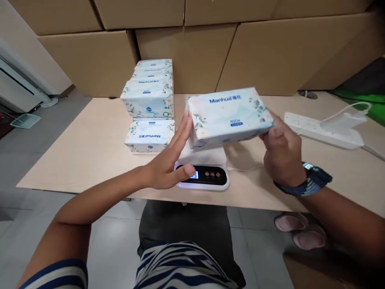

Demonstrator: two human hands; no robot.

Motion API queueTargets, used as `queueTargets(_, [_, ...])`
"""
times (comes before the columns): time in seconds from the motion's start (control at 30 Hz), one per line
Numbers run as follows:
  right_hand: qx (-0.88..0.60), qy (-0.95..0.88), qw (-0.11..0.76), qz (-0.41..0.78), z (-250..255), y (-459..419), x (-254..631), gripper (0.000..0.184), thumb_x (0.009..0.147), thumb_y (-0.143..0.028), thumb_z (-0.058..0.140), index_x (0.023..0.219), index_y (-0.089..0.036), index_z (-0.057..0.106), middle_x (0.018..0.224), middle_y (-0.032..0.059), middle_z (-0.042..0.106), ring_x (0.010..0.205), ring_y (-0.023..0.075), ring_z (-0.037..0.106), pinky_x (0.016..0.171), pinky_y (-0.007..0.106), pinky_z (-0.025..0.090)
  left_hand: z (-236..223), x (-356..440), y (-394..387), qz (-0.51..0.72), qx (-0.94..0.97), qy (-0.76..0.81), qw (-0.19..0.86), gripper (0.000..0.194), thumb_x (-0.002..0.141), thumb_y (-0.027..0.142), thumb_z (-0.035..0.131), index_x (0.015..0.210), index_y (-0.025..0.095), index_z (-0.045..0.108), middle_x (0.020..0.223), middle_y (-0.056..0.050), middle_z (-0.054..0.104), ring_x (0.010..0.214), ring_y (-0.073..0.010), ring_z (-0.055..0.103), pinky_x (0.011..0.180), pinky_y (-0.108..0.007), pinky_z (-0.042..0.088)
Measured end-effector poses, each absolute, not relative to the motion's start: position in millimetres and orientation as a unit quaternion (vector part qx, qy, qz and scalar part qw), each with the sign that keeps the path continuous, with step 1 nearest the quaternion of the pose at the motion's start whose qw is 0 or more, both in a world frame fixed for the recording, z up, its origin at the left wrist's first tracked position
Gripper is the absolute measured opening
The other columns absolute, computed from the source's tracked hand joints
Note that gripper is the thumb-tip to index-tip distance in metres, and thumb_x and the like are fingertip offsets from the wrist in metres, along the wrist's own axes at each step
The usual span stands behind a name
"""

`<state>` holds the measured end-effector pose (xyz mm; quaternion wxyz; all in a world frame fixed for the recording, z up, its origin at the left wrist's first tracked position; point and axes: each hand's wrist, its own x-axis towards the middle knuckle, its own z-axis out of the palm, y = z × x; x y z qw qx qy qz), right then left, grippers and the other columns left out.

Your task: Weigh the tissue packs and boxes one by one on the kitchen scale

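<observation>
A pack of tissues, pale blue with printed flowers, is held tilted above a white digital scale. My right hand grips its right end, the thumb at the near corner and the other fingers hidden behind. My left hand lies against the pack's left end with straight fingers and the thumb spread away, over part of the scale's lit display. To the left, more tissue packs are stacked at the back, and a single tissue pack lies in front of them.
Cardboard boxes form a wall along the table's back edge. On the right is a white power strip with a plugged-in charger. A thin cable runs from the scale to the right. The wooden table ends close to my body.
</observation>
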<state>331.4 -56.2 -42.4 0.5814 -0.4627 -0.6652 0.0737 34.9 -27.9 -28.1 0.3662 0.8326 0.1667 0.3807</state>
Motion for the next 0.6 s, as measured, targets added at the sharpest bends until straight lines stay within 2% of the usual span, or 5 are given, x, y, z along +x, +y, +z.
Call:
queueTargets(0.07, [-0.453, -0.678, 0.577, 0.039, -62.9, -53.3, 338.4, 0.056, 0.109, -0.062, 0.055, 0.158, -0.037, 0.067, 0.142, 0.007, 0.081, 0.13, 0.0331, 0.08, 0.107, 0.051, 0.07, -38.1, 30.4, -20.0, 0.375, 0.823, 0.181, 0.386, 0.092, 0.098, 0.074, 0.068, 0.176, 0.041, 0.033, 0.191, 0.003, 0.023, 0.179, -0.0369, 0.002, 0.148, -0.06, 0.017])
queueTargets(0.17, [-0.433, -0.699, 0.568, 0.002, -78.6, -56.7, 336.8, 0.055, 0.105, -0.058, 0.063, 0.156, -0.038, 0.069, 0.134, 0.0044, 0.084, 0.115, 0.0317, 0.084, 0.097, 0.049, 0.074, -42.5, 19.9, -21.9, 0.417, 0.786, 0.235, 0.391, 0.084, 0.101, 0.071, 0.066, 0.174, 0.042, 0.037, 0.189, 0.004, 0.028, 0.179, -0.0389, 0.014, 0.145, -0.06, 0.029])
queueTargets(0.27, [-0.449, -0.706, 0.546, 0.042, -82.4, -60.3, 333.6, 0.067, 0.096, -0.061, 0.075, 0.158, -0.038, 0.066, 0.145, 0.0042, 0.079, 0.118, 0.0351, 0.083, 0.108, 0.058, 0.069, -37.1, 13.3, -26.5, 0.43, 0.795, 0.269, 0.333, 0.084, 0.101, 0.076, 0.061, 0.174, 0.043, 0.036, 0.189, 0.007, 0.026, 0.178, -0.0397, 0.014, 0.143, -0.057, 0.031])
queueTargets(0.43, [-0.458, -0.68, 0.562, 0.11, -82.0, -65.8, 330.9, 0.065, 0.091, -0.052, 0.082, 0.154, -0.04, 0.07, 0.149, 0.0032, 0.076, 0.126, 0.0362, 0.08, 0.116, 0.063, 0.064, -31.4, 10.7, -25.9, 0.351, 0.863, 0.275, 0.239, 0.07, 0.112, 0.064, 0.044, 0.177, 0.049, 0.024, 0.189, 0.015, 0.021, 0.179, -0.0349, 0.003, 0.145, -0.06, 0.017])
queueTargets(0.6, [-0.484, -0.663, 0.567, 0.068, -83.0, -69.3, 336.3, 0.064, 0.089, -0.059, 0.079, 0.149, -0.038, 0.074, 0.138, 0.0065, 0.082, 0.119, 0.0393, 0.082, 0.103, 0.066, 0.07, -36.0, 9.8, -24.7, 0.353, 0.838, 0.322, 0.263, 0.076, 0.096, 0.077, 0.066, 0.16, 0.036, 0.06, 0.182, 0.004, 0.044, 0.175, -0.046, 0.02, 0.142, -0.069, 0.024])
